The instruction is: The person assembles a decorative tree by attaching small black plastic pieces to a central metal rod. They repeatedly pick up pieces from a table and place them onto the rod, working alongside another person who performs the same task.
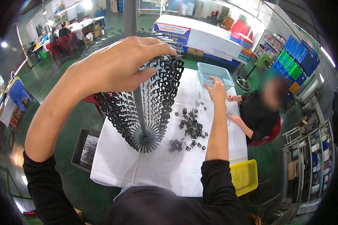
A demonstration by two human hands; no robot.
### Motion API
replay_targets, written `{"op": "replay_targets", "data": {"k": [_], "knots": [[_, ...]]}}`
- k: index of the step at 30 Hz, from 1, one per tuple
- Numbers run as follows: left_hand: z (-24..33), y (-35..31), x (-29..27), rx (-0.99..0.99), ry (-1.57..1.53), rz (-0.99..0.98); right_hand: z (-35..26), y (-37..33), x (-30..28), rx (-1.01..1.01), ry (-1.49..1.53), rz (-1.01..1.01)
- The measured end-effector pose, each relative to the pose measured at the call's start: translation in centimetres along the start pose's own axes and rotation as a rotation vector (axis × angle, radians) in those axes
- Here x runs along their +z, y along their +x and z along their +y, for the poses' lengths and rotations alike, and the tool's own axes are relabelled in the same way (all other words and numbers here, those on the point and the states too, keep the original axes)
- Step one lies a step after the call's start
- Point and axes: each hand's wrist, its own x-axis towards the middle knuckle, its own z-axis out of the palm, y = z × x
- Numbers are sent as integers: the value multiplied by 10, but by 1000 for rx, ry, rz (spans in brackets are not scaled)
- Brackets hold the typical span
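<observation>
At the white-covered table (118,170), a pale blue basket (215,70) sits at the far corner, its contents unclear to me; a yellow basket (254,173) stands by the right edge, and a dark tray (77,152) on the green floor (62,170) holds small dark bits. Loose black pieces (193,128) lie heaped mid-table, right of an upright rack (138,108) strung with more. A seated person (260,114) works opposite, before a fan (264,60) and stacked crates (297,52). The left hand (133,56) curves over the rack's top, hiding part of it; whether it grips anything, I can't tell. The right hand (217,91), near the blue basket, has its fingers loosely parted.
</observation>
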Motion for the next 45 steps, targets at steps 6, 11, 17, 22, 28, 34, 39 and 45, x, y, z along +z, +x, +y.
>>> {"op": "replay_targets", "data": {"k": [6,11,17,22,28,34,39,45], "knots": [[9,9,2,-83,63,-42,-138,-45,-35,-266,448,375],[7,18,9,-112,94,-35,-199,-53,-42,-353,301,528],[4,22,14,-46,103,4,-192,-51,-58,91,1208,-49],[1,20,18,-34,108,66,-159,-51,-56,145,1340,-217],[-11,13,13,3,80,19,-81,-27,-55,130,1085,-98],[-9,9,-1,-21,-15,-101,3,17,-4,236,691,-224],[2,5,-7,-60,-21,-109,-29,9,-4,-68,-142,149],[5,19,4,-71,113,-94,-154,-46,-36,-357,432,403]]}}
